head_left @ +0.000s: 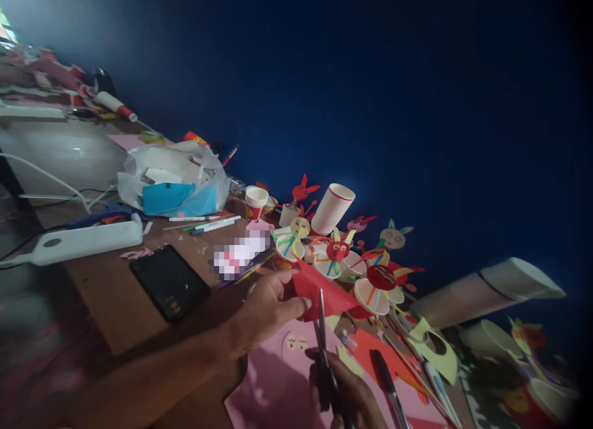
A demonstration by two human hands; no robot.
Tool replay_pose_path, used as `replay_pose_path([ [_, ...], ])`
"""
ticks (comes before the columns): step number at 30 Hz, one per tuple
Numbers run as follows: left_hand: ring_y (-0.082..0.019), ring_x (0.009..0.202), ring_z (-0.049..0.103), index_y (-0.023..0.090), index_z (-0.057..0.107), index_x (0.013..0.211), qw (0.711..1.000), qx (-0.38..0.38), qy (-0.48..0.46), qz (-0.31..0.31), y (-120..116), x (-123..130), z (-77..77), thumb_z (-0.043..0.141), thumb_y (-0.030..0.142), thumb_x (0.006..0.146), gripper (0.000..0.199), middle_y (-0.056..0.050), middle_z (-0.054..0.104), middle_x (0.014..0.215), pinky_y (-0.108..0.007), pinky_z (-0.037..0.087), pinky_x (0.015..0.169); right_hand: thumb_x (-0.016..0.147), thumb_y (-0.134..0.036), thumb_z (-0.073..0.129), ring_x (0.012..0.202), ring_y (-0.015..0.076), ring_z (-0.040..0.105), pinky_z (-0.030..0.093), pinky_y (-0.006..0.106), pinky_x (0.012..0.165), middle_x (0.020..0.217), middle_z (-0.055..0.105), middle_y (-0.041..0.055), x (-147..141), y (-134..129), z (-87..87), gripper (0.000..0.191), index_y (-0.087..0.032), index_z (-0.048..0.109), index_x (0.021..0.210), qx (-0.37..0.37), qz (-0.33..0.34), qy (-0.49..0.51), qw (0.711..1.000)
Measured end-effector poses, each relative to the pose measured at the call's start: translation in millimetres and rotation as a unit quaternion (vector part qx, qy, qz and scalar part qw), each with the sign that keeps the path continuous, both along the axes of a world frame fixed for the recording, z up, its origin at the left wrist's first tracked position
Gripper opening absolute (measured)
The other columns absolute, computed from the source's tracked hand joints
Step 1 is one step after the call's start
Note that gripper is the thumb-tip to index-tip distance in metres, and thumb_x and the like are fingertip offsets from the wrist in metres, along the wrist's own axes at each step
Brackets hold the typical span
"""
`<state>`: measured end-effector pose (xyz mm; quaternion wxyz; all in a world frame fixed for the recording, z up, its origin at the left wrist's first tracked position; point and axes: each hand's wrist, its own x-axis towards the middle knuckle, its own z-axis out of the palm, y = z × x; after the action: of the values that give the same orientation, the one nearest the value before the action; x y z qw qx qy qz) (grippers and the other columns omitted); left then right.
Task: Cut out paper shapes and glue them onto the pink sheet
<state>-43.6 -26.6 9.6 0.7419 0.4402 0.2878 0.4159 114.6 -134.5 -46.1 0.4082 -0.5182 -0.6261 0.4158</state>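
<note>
My left hand [273,305] pinches the left edge of a sheet of red paper [331,293] between thumb and fingers, holding it above the table. In my right hand [345,386] is a pair of scissors [323,339], pointing up and away from me, with one blade across the front of the red paper and the other lower. Whether the blades are cutting into the paper, I cannot tell. Beneath both hands lies pink paper [273,392], with a pink round cutout [296,342] bearing drawn eyes. A black marker [388,386] rests right of my right hand.
Paper cups with animal-face figures [338,250] stand behind the red paper, near a stack of white cups [332,208]. To the left are a phone [170,283], a white power strip [88,239], pens [208,224] and a plastic bag [176,176]. A paper roll [486,293] lies right.
</note>
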Motion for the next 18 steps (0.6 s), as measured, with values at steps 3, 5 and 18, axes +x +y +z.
replay_pose_path([
  [3, -0.010, 0.063, 0.055, 0.011, 0.059, 0.091, 1.000, 0.010, 0.023, -0.004, 4, -1, -0.4, 0.068, 0.018, 0.060, 0.033, -0.002, 0.063, 0.072, -0.021, 0.041, 0.058, 0.080, -0.061, 0.043, 0.060, 0.0173, 0.057, 0.047, 0.028, 0.056, 0.073, 0.061, 0.0035, 1, -3, 3.6, 0.053, -0.025, 0.053, 0.118, 0.032, -0.009, -0.027, 0.999],
  [5, -0.009, 0.061, 0.054, 0.011, 0.060, 0.090, 0.999, 0.018, 0.027, -0.016, 5, -2, -0.7, 0.067, 0.016, 0.060, 0.032, 0.000, 0.062, 0.070, -0.020, 0.040, 0.057, 0.082, -0.062, 0.041, 0.064, 0.0181, 0.059, 0.049, 0.028, 0.059, 0.079, 0.061, 0.0047, 4, -5, 2.3, 0.054, -0.025, 0.050, 0.120, 0.035, -0.016, -0.041, 0.998],
  [18, -0.008, 0.059, 0.053, 0.011, 0.058, 0.093, 0.997, 0.032, 0.019, -0.066, 12, -6, -13.5, 0.064, 0.011, 0.061, 0.033, 0.001, 0.059, 0.067, -0.021, 0.042, 0.057, 0.077, -0.073, 0.034, 0.061, 0.0163, 0.053, 0.049, 0.029, 0.061, 0.072, 0.054, 0.0006, 15, -1, -8.3, 0.071, -0.024, 0.046, 0.126, -0.001, 0.044, -0.055, 0.997],
])
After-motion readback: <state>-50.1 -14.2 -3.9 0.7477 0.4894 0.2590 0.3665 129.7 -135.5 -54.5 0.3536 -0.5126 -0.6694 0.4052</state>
